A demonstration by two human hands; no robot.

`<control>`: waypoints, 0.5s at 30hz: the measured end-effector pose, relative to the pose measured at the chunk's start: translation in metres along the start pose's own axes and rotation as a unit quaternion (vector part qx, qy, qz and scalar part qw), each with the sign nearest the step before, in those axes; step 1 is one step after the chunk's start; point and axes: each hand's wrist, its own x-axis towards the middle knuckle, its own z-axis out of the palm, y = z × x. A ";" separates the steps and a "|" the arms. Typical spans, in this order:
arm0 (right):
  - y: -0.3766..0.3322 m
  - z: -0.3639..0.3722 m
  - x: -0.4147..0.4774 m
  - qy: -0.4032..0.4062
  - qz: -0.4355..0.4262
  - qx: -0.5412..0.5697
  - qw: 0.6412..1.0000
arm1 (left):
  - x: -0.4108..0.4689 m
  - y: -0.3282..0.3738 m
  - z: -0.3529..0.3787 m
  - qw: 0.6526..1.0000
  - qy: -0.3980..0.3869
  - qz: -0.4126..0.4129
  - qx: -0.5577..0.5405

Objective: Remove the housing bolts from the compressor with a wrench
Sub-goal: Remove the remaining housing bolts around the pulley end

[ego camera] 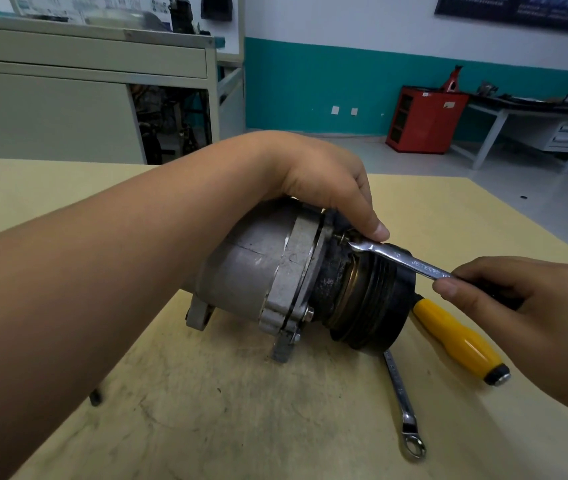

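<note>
A grey metal compressor (262,268) with a black grooved pulley (376,306) lies on its side on the tan table (206,410). My left hand (324,178) rests over the top of the housing, its fingers curled down by the upper bolt (339,237). A silver wrench (400,258) has its open end on that bolt. My right hand (504,289) grips the wrench's handle end. Another bolt head (308,312) shows on the lower flange.
A yellow-handled screwdriver (455,337) lies to the right of the pulley. A second silver wrench (402,403) lies in front of it. A small dark bolt (95,398) lies near my left forearm. Workbenches and a red cabinet (424,119) stand beyond the table.
</note>
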 end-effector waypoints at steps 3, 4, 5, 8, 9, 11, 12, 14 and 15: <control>-0.003 -0.001 -0.001 -0.008 0.025 0.017 1.000 | 0.002 -0.001 -0.001 1.000 -0.006 -0.005 0.014; -0.004 -0.002 -0.001 -0.012 0.033 0.022 0.999 | 0.003 -0.002 -0.001 1.000 -0.007 -0.006 0.017; -0.005 -0.001 -0.001 -0.016 0.041 0.026 0.999 | 0.004 -0.002 -0.002 1.000 -0.006 -0.008 0.017; -0.007 -0.002 -0.002 -0.027 0.059 0.033 0.997 | 0.006 -0.003 -0.002 1.000 -0.004 -0.010 0.020; -0.009 -0.003 -0.002 -0.032 0.062 0.033 0.997 | 0.006 -0.003 -0.002 1.000 -0.006 -0.011 0.021; -0.012 -0.005 -0.002 -0.046 0.070 0.032 0.996 | 0.006 -0.003 -0.001 1.000 -0.008 -0.011 0.023; -0.014 -0.006 -0.002 -0.052 0.075 0.034 0.995 | 0.006 -0.003 -0.001 1.000 -0.008 -0.010 0.026; -0.017 -0.008 -0.002 -0.064 0.084 0.043 0.993 | 0.006 -0.003 -0.001 0.999 -0.008 -0.010 0.032; -0.018 -0.008 -0.001 -0.068 0.087 0.047 0.993 | 0.006 -0.003 -0.001 0.999 -0.008 -0.011 0.034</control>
